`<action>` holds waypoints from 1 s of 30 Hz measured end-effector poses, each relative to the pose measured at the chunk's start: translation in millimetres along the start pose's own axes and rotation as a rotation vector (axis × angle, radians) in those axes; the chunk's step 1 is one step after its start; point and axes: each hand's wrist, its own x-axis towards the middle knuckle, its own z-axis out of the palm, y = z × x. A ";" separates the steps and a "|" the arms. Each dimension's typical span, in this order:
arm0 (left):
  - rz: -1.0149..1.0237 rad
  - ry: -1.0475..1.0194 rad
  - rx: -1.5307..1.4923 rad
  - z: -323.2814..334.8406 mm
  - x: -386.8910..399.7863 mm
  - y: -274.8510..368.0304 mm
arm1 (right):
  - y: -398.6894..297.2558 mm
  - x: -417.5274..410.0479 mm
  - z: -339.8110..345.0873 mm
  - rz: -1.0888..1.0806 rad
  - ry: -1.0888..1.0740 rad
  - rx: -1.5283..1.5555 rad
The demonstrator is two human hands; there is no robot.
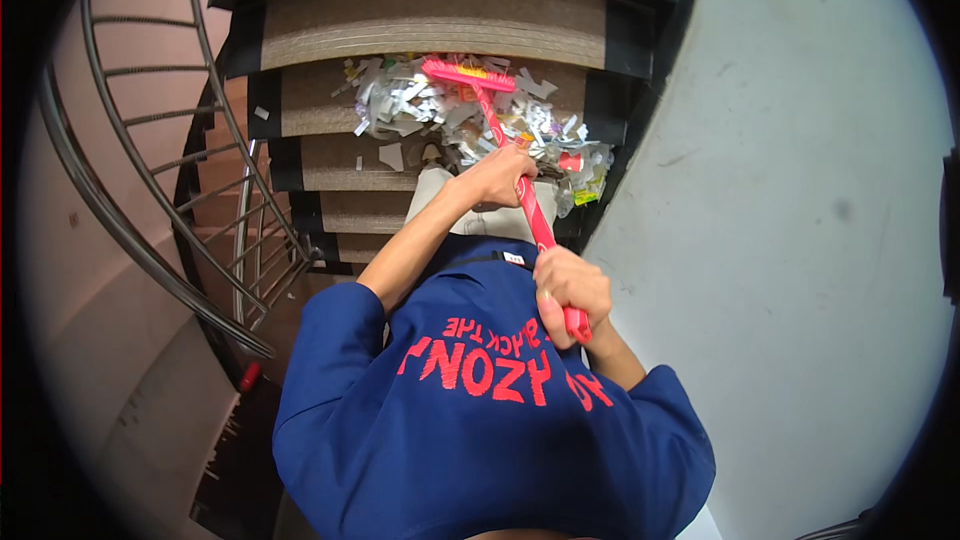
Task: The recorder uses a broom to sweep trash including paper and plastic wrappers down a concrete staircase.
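Note:
Both hands grip the pink handle of a broom [534, 214]. My left hand [504, 174] is wrapped around the middle of the handle, and my right hand [571, 294] is closed near its end, close to my chest. The pink broom head [469, 75], with some yellow bristles, lies among paper scraps [409, 97] on a stair step, just below the edge of the step above. More scraps and clear plastic wrappers [592, 165] spill over the step below, towards the wall. A few loose paper pieces [391, 156] lie left of the pile.
Carpeted stairs [442, 22] with black side strips rise ahead. A curved metal railing [112, 187] runs along the left, with lower steps visible behind its bars. A pale grey wall [787, 202] borders the stairs on the right. A small red object [250, 376] is at lower left.

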 end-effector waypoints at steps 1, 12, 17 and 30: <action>0.024 0.053 -0.018 -11.3 -14.8 -2.7 | -2.6 8.3 18.0 0.002 0.000 0.004; -0.043 0.329 -0.089 -74.1 -121.6 -63.8 | 24.8 77.2 140.0 0.101 -0.281 -0.074; -0.050 0.373 -0.115 -77.5 -136.2 -60.1 | 16.9 97.9 156.5 0.072 -0.344 -0.067; -0.140 0.327 -0.219 -48.0 -126.7 -28.6 | 10.9 94.2 123.0 0.075 -0.316 0.028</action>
